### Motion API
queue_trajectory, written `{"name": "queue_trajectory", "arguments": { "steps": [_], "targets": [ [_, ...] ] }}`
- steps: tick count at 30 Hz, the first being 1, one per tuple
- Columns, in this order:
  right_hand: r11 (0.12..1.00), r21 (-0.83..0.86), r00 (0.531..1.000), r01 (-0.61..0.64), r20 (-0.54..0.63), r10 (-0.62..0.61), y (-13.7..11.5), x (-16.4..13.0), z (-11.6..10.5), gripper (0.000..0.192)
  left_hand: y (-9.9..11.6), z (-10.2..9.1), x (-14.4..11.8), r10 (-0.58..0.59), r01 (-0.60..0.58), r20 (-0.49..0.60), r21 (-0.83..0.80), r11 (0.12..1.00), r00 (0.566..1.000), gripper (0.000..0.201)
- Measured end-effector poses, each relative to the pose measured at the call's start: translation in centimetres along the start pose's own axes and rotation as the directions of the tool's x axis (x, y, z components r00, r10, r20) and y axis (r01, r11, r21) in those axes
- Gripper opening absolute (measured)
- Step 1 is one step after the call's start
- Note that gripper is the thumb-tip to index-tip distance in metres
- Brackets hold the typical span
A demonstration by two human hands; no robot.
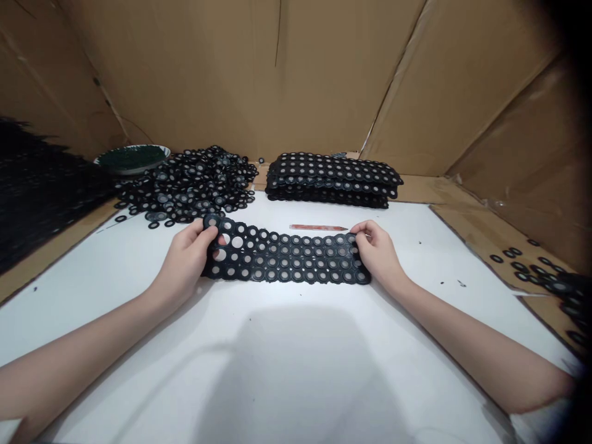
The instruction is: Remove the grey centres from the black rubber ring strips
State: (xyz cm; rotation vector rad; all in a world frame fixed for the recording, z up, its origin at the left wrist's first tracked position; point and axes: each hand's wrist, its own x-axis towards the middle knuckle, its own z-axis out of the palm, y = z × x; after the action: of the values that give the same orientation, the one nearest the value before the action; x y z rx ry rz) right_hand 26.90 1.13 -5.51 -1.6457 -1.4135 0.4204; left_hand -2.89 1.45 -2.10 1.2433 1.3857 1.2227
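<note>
Several cardboard sheets (277, 68) stand as walls behind and beside the work area, the largest things in view. Below them lies the white tabletop (287, 357), with brown cardboard showing at its left and right edges. At far left a dark black mass (37, 185) covers the surface; what it is made of cannot be told.

A heap of loose black rings (189, 185) spreads over the back left of the tabletop, many of them with pale centres. Just right of it sits a neat stack of black perforated strips (333, 179), lying flat and well behind the hands. A shallow bowl (132, 157) with dark green contents rests behind the heap, at its left.

The black strip of joined rings (287, 256) lies flat across the middle of the tabletop, stretched between both hands. The left hand (187, 259) is curled closed on the strip's left end, thumb on top, where several holes are bare. The right hand (377, 250) pinches the strip's right end between thumb and fingertips.

A few scattered rings (522, 262) lie on the cardboard at right. A thin reddish stick (318, 227) rests just behind the held strip, apart from it.
</note>
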Motion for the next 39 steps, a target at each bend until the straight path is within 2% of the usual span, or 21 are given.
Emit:
{"name": "queue_trajectory", "arguments": {
  "steps": [2, 5, 9, 12, 14, 18, 20, 23, 28, 31, 34, 36, 37, 39],
  "targets": [
    [0.994, -0.091, 0.998, 0.062, 0.020, -0.060, 0.1, 0.0, 0.0, 0.012, -0.1, 0.0, 0.2, 0.013, -0.013, -0.003, 0.035, 0.999, 1.000, 0.016],
    [0.941, -0.246, 0.973, 0.231, 0.055, -0.224, 0.3, 0.2, -0.1, 0.011, 0.0, 0.1, 0.3, 0.000, 0.000, 0.008, 0.078, 0.997, 1.000, 0.014],
    [0.776, -0.380, 0.865, 0.502, 0.214, -0.455, -0.1, 0.7, 0.1, 0.016, 0.0, 0.0, 0.4, -0.010, 0.000, 0.063, 0.150, 0.989, 0.998, 0.020],
    [0.677, -0.397, 0.783, 0.620, 0.366, -0.503, -1.3, 1.2, 0.8, 0.021, -0.2, -0.3, 0.7, -0.042, 0.023, 0.119, 0.154, 0.988, 0.992, 0.021],
    [0.643, -0.414, 0.760, 0.644, 0.439, -0.479, -2.2, 1.7, 1.5, 0.024, -0.3, -0.5, 1.0, -0.095, 0.076, 0.119, 0.157, 0.985, 0.988, 0.022],
    [0.642, -0.480, 0.779, 0.597, 0.537, -0.323, -3.5, 2.6, 2.8, 0.024, -0.3, -0.9, 1.4, -0.157, 0.140, 0.099, 0.166, 0.976, 0.983, 0.022],
    [0.637, -0.495, 0.777, 0.591, 0.559, -0.287, -3.7, 2.9, 3.3, 0.024, -0.2, -1.0, 1.4, -0.168, 0.148, 0.108, 0.172, 0.974, 0.980, 0.020],
    [0.633, -0.499, 0.781, 0.591, 0.551, -0.295, -3.5, 3.0, 3.7, 0.025, -0.3, -0.9, 1.3, -0.167, 0.144, 0.124, 0.176, 0.974, 0.978, 0.018],
    [0.647, -0.520, 0.820, 0.558, 0.466, -0.333, -3.3, 2.6, 3.6, 0.024, -0.3, -1.1, 1.3, -0.154, 0.124, 0.155, 0.184, 0.975, 0.976, 0.024],
    [0.692, -0.404, 0.798, 0.598, 0.379, -0.468, -4.4, 1.9, 3.3, 0.019, 0.3, -1.3, 1.2, -0.189, 0.147, 0.252, 0.175, 0.974, 0.949, 0.035],
    [0.774, -0.055, 0.742, 0.631, 0.334, -0.582, -6.0, 0.6, 3.4, 0.010, 0.7, -1.4, 1.1, -0.213, 0.145, 0.323, 0.222, 0.964, 0.922, 0.043],
    [0.797, 0.163, 0.723, 0.581, 0.345, -0.598, -7.0, -0.6, 3.6, 0.004, 0.7, -1.5, 1.1, -0.193, 0.114, 0.314, 0.254, 0.960, 0.930, 0.043],
    [0.809, 0.240, 0.729, 0.537, 0.350, -0.588, -7.4, -1.3, 3.7, 0.005, 0.7, -1.5, 1.2, -0.178, 0.099, 0.305, 0.259, 0.961, 0.936, 0.042],
    [0.846, 0.329, 0.772, 0.419, 0.362, -0.523, -8.1, -2.4, 3.9, 0.008, 0.6, -1.4, 1.2, -0.164, 0.089, 0.291, 0.254, 0.963, 0.943, 0.040]
  ]
}}
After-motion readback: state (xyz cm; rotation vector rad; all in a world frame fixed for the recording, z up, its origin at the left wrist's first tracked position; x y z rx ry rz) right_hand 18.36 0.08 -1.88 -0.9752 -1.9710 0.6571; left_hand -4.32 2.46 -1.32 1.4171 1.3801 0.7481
